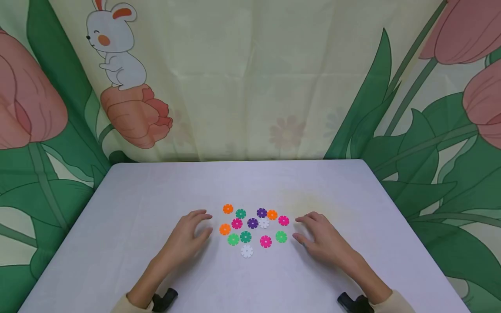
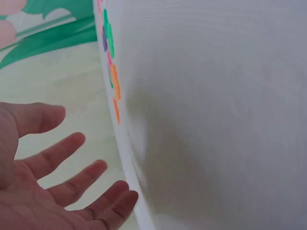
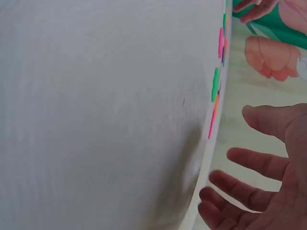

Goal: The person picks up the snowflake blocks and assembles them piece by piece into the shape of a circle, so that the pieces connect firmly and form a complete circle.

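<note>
Several flat, round, notched plastic discs lie spread over the middle of the white table, in orange [image 1: 225, 229], dark green [image 1: 245, 237], light green [image 1: 281, 236], pink [image 1: 265, 241], purple [image 1: 252, 223] and white [image 1: 247, 251]. The left hand [image 1: 188, 237] hovers to their left, fingers apart and relaxed, holding nothing. On the other side the right hand [image 1: 322, 238] is held likewise, its fingertips near a pink disc [image 1: 283, 221]. Both wrist views show spread fingers, with the discs edge-on beyond. One white disc [image 1: 264, 223] lies close against a purple disc.
The white table [image 1: 156, 187] reaches back to a hanging cloth [image 1: 250, 87] printed with a rabbit, tulips and leaves. Black wrist mounts [image 1: 166, 300] sit at the sleeve cuffs.
</note>
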`<state>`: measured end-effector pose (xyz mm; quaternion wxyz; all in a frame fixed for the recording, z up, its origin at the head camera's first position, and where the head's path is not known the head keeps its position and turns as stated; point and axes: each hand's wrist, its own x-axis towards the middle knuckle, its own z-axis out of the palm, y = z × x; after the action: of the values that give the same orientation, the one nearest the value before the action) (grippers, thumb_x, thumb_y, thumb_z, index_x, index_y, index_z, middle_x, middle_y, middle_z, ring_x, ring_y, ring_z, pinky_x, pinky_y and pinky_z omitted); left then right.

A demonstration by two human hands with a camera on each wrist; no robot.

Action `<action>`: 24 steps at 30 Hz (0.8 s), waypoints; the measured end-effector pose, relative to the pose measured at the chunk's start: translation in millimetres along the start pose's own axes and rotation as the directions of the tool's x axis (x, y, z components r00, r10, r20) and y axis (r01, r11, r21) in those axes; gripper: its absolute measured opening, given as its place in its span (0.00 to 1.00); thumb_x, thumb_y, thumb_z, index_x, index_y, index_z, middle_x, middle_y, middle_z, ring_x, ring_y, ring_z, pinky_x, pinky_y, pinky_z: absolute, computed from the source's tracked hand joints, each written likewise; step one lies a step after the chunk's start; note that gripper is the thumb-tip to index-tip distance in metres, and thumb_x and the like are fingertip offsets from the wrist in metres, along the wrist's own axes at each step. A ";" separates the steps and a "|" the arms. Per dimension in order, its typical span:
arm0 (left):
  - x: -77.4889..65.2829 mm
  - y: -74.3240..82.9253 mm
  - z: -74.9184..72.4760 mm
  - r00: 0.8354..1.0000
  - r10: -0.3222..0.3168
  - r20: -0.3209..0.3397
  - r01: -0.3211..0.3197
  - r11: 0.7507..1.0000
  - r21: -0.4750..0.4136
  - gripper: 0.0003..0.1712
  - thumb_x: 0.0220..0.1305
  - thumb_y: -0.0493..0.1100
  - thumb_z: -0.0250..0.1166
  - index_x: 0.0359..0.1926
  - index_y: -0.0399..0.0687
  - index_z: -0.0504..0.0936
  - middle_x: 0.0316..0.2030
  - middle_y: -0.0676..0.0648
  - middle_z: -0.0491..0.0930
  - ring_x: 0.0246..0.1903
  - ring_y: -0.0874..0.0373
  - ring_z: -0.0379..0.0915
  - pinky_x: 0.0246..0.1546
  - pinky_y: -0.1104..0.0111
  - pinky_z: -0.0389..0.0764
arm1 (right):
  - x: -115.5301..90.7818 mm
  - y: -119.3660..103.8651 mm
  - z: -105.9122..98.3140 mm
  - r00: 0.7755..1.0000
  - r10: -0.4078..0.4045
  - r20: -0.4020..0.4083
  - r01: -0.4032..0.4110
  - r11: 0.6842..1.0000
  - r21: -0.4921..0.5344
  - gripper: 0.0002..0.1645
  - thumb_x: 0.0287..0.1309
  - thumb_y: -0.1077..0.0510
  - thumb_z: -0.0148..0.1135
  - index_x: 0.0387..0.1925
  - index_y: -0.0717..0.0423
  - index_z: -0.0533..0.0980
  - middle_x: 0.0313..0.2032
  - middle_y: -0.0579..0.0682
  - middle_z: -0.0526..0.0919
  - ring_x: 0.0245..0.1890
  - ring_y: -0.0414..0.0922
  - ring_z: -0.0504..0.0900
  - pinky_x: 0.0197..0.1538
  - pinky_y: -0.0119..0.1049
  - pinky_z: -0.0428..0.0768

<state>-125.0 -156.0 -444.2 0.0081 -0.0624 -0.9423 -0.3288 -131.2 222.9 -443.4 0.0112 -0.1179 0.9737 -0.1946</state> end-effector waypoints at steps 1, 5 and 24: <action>1.1 -0.2 0.3 1.000 -0.008 0.002 0.008 1.000 -0.028 0.20 0.70 0.43 0.70 0.61 0.46 0.85 0.69 0.40 0.78 0.68 0.39 0.73 0.65 0.43 0.83 | 1.2 -1.1 0.6 1.000 0.005 0.016 -0.005 1.000 0.021 0.24 0.63 0.48 0.75 0.58 0.49 0.84 0.54 0.51 0.83 0.56 0.50 0.80 0.60 0.50 0.88; 5.4 -1.5 1.7 0.998 -0.064 0.020 0.067 0.990 -0.127 0.17 0.71 0.42 0.70 0.59 0.48 0.86 0.62 0.43 0.83 0.57 0.46 0.81 0.53 0.55 0.91 | 5.8 -4.3 3.5 0.995 0.022 0.094 -0.035 0.990 0.137 0.18 0.62 0.53 0.76 0.53 0.48 0.86 0.40 0.43 0.83 0.40 0.41 0.78 0.43 0.31 0.85; 19.1 -4.1 14.0 0.973 -0.159 0.170 0.195 0.956 -0.220 0.16 0.66 0.39 0.74 0.54 0.47 0.87 0.37 0.50 0.82 0.26 0.57 0.69 0.20 0.75 0.69 | 19.4 -3.1 22.6 0.987 -0.035 0.156 -0.020 0.941 0.337 0.18 0.55 0.54 0.82 0.47 0.49 0.86 0.29 0.40 0.80 0.27 0.38 0.74 0.28 0.26 0.75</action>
<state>-144.0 -148.4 -456.6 -0.1001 -0.0029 -0.8963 -0.4319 -147.8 207.1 -462.7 0.1087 -0.1333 0.9214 -0.3486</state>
